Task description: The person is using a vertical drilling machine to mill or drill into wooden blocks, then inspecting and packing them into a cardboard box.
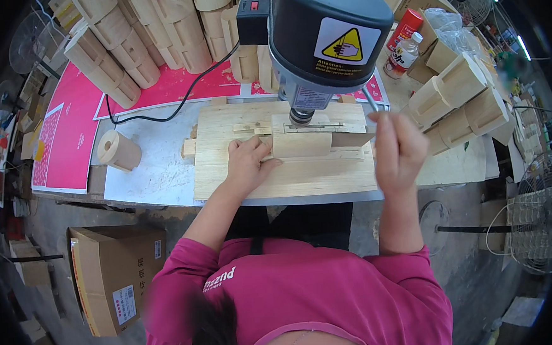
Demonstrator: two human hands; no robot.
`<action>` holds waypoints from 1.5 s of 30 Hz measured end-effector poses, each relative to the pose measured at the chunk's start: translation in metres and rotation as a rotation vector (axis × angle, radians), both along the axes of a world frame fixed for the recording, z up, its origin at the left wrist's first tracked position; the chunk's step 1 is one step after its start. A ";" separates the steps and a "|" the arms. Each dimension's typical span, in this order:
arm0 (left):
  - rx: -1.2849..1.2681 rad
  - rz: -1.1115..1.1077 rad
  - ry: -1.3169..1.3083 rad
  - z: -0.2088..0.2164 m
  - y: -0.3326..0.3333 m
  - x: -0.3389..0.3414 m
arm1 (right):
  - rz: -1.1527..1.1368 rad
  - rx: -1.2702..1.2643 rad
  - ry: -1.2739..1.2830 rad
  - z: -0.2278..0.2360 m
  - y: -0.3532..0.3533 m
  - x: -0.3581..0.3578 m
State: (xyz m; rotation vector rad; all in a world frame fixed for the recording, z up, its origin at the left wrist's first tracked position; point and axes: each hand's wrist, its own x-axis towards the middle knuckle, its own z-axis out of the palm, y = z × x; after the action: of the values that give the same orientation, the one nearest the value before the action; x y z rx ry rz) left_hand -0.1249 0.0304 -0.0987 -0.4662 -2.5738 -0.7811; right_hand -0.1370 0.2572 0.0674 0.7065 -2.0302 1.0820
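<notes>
A black bench drill press (324,30) stands over a pale wooden jig board (226,182). Under its chuck (301,115) lies a light wooden cylinder (303,144) on its side, with a slot along the top. My left hand (248,165) rests on the board, thumb and fingers pressed against the cylinder's left end. Raised at the right of the machine, my right hand (401,146) is closed around the end of the metal feed lever (369,98). The bit's tip cannot be made out.
Several stacked wooden cylinders (106,34) stand at the back, and more wooden cylinders (451,89) lie at the right. One short cylinder (118,150) stands at the left. A black cable (186,96) crosses the pink sheet. Behind right are a bottle (403,56) and red can (404,28). A cardboard box (118,277) sits below left.
</notes>
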 end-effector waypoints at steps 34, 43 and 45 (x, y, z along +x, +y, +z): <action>0.720 -0.071 -0.382 -0.002 0.007 -0.009 | 0.184 0.603 -0.685 -0.057 0.059 -0.063; 0.751 0.024 -0.180 0.091 -0.083 0.071 | 0.395 0.072 -0.897 -0.083 0.082 -0.007; 1.074 0.196 -0.256 0.102 -0.090 0.083 | 0.472 -0.043 -0.863 -0.080 0.078 0.003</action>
State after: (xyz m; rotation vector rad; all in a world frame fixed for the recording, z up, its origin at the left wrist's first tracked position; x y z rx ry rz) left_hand -0.0416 -0.0592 0.0036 0.2331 -1.9283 -2.0108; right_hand -0.1343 0.3351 -0.0127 0.8004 -2.5903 1.9501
